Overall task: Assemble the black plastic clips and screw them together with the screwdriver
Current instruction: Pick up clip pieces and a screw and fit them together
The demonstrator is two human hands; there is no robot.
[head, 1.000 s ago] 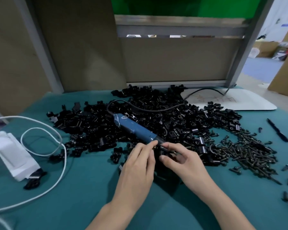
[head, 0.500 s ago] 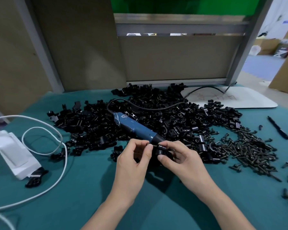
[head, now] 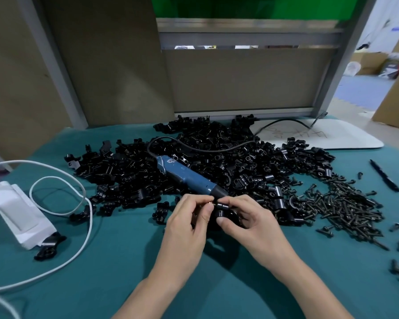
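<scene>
From the head view, your two hands meet just in front of the loose heap of black clips (head: 217, 157), low over the teal table cover (head: 101, 272), probably so that a dropped part falls only a little way and stays within reach. Your right hand (head: 251, 226) curls thumb and fingers round one clip assembly (head: 224, 209), holding it with a bore turned toward your other hand; how the halves sit together is hidden by your fingers. Your left hand (head: 187, 224) pinches a small part at that bore between thumb and forefinger. It looks like a screw (head: 211, 203), though it is too small to be sure. My reading is that you are starting the screw by hand so it sits straight before the driver takes over. The blue screwdriver (head: 184, 176) lies untouched on the heap with its tip just behind your fingertips and its black cord (head: 194, 147) looping back over the clips, so either hand can reach it easily. The screws (head: 346, 203) are spread in their own patch to your right, apart from the clips, which makes picking one simple. A pen (head: 382, 176) lies beyond them, and a white adapter (head: 19, 212) with its cable (head: 83, 196) sits well away at your left.
</scene>
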